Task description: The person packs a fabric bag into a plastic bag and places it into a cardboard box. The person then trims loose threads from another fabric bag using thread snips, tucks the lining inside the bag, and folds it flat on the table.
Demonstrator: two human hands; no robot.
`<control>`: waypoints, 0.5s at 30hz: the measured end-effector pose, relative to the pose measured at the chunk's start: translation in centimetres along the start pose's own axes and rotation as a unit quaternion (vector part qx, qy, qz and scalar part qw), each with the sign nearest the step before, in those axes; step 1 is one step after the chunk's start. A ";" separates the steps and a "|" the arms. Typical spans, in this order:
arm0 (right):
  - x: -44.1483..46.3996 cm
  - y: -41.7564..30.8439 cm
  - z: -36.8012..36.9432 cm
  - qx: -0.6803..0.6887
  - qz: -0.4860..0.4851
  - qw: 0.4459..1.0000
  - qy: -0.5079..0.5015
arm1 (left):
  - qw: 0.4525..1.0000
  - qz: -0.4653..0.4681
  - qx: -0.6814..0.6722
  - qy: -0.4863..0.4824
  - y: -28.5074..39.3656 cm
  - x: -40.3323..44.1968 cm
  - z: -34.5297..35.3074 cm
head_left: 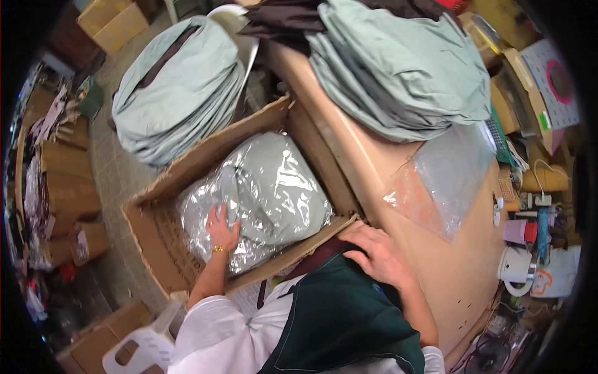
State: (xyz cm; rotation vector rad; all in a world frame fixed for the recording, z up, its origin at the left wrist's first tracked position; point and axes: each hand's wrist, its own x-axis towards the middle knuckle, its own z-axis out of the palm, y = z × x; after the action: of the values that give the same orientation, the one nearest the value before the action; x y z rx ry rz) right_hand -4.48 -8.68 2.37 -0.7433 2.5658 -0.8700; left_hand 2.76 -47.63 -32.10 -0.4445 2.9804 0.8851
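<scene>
Inside an open cardboard box (149, 234) lie grey-green garments in clear plastic bags (274, 187). My left hand (223, 229), with a gold-coloured band at the wrist, rests on the shiny plastic at the left part of the box, its fingers spread. At the box's near right corner is my right hand (374, 249), beside the table edge and above the dark green apron (336, 318). Its fingers are apart and bent over the edge, with nothing visible held in them.
A tan table (430, 268) runs along the right, bearing a pile of pale green garments (405, 68) and flat clear plastic bags (458, 168). Another garment pile (180, 87) stands beyond the box. A white plastic chair (146, 346) is at lower left; a white mug (514, 267) is at right.
</scene>
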 end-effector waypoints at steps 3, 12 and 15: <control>-0.6 -0.9 -0.5 0.063 0.064 0.996 -0.019 | 0.984 0.048 0.168 -0.042 5.5 -1.1 -4.7; 13.2 4.7 12.9 -0.095 -0.093 0.953 -0.271 | 0.944 -0.123 0.181 -0.248 3.3 0.1 -0.4; 17.4 5.6 16.6 -0.194 -0.015 0.894 -0.404 | 0.938 -0.125 0.172 -0.274 2.0 1.3 1.6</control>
State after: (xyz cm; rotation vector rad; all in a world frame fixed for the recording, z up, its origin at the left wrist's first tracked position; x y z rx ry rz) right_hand -13.04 -22.49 -16.21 -0.9917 1.9561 0.0121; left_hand 0.82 -45.48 -32.47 -0.4573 2.4203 0.3667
